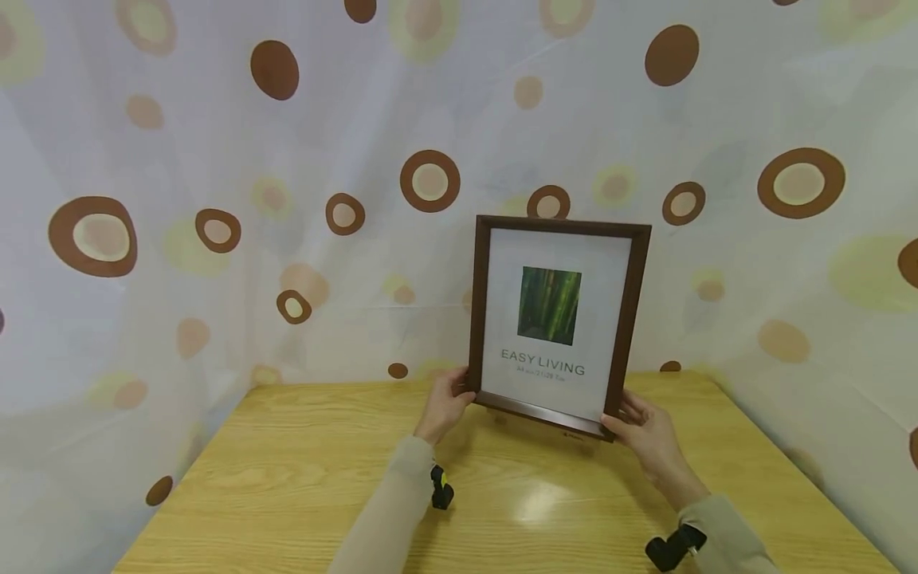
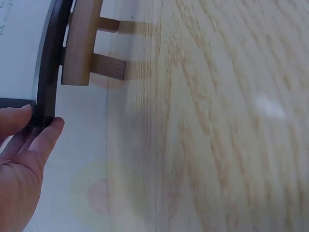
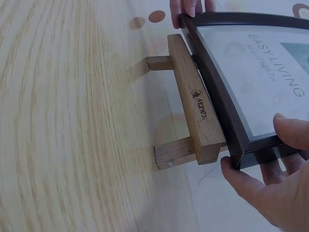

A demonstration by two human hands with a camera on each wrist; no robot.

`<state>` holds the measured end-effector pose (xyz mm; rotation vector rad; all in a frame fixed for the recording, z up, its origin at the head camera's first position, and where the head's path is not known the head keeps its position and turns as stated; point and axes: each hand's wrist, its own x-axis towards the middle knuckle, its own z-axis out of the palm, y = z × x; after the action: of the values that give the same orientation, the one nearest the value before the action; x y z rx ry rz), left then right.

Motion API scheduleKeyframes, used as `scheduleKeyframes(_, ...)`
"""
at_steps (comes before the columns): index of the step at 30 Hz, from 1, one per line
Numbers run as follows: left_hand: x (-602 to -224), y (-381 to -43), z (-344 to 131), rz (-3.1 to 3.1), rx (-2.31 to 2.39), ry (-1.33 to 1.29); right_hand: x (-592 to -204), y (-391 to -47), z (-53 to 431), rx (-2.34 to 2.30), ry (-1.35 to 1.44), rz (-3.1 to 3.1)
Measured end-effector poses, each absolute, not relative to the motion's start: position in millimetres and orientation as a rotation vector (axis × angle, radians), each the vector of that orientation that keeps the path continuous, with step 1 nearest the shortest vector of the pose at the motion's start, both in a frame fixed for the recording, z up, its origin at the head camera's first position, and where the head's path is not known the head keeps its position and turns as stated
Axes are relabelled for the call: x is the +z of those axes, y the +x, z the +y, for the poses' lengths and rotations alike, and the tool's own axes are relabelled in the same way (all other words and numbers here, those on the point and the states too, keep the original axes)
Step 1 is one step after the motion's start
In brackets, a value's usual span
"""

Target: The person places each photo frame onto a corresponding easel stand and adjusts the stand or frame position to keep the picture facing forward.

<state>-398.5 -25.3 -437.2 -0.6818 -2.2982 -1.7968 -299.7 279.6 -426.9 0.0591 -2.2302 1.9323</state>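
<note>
A dark brown picture frame (image 1: 559, 327) stands upright, slightly tilted, with a green bamboo print and the words EASY LIVING behind its pane. My left hand (image 1: 445, 402) grips its lower left corner, thumb at the front and fingers behind. At the lower right corner, my right hand (image 1: 653, 442) holds it the same way. In the right wrist view, a small wooden easel stand (image 3: 195, 106) with stub legs lies along the frame's bottom edge. The left wrist view shows the stand's other end (image 2: 79, 48) close below the frame. From the head view the frame hides most of the stand.
A light wood-grain table (image 1: 301, 462) spreads below both hands. Behind and at the sides hangs a white curtain (image 1: 373, 104) with brown and beige dots, meeting the table's back edge just behind the frame. A black camera mount sits on each wrist.
</note>
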Motion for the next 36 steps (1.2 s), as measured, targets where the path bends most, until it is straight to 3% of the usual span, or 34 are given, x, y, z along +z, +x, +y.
scheduleKeyframes(13, -454.5, -403.4, -8.1, -2.413, -1.742, -0.524, -435.8, -298.3, 285.8, 1.919, 0.015, -2.217)
scheduleKeyframes(21, -452.3, -403.1, -2.6, -2.318, -2.117, -0.479, -437.5, -301.6, 283.7, 1.835, -0.033, -2.385)
scheduleKeyframes(36, -454.9, -401.3, -9.6, -2.296, -2.258, -0.492, -439.1, -302.2, 280.1, 1.886, -0.105, -2.483)
